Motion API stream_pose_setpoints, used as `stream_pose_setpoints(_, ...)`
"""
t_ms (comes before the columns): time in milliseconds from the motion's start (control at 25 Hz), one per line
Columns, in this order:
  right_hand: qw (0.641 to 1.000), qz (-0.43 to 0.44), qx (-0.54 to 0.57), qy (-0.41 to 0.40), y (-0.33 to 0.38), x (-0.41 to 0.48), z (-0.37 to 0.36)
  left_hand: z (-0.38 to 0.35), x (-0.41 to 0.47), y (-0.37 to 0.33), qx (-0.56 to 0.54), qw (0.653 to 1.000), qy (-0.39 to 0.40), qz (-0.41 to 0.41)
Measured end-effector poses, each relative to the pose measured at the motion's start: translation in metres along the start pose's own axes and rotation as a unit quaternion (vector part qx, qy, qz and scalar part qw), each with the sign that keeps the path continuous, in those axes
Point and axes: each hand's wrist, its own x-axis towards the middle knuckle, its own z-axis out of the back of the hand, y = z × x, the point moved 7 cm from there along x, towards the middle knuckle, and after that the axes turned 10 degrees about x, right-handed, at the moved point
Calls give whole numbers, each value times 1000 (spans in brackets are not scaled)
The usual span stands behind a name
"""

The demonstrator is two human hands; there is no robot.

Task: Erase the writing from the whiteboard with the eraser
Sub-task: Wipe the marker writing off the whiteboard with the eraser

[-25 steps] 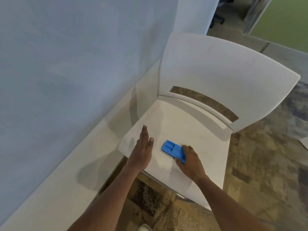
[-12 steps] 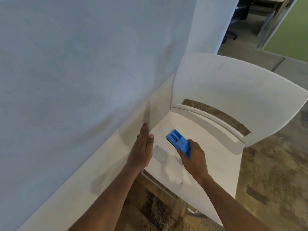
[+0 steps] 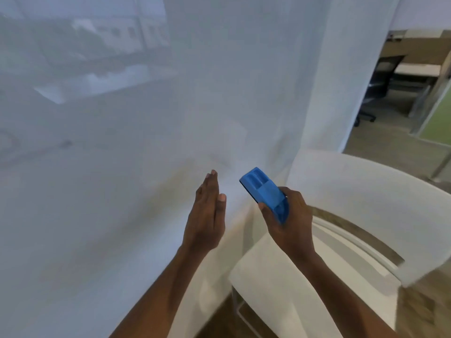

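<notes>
A blue plastic eraser is gripped in my right hand, lifted in the air above the chair seat and tilted, its far end pointing up and left toward the whiteboard. The whiteboard is a large glossy white wall surface that fills the left and middle of the view; it mirrors the room faintly, and only faint grey marks show at its far left. My left hand is held flat with its fingers straight, edge-on, just in front of the board and left of the eraser, holding nothing.
A white plastic chair stands at the lower right against the wall, its seat under my right forearm. A white column ends the board on the right. Beyond it are an office chair, desks and a green partition.
My right hand picked the eraser up off the chair seat and raised it toward the board. My left hand rose alongside. The view tilted up from the chair to the whiteboard.
</notes>
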Motion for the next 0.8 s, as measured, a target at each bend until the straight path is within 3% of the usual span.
stream_pose_setpoints(440, 969, 162, 185, -5, 224, 58, -20, 253, 8, -55, 203, 954, -199, -101)
stream_pose_setpoints(800, 930, 250, 270, 24, 368, 59, -31, 424, -48, -57, 331, 888, -313, -56)
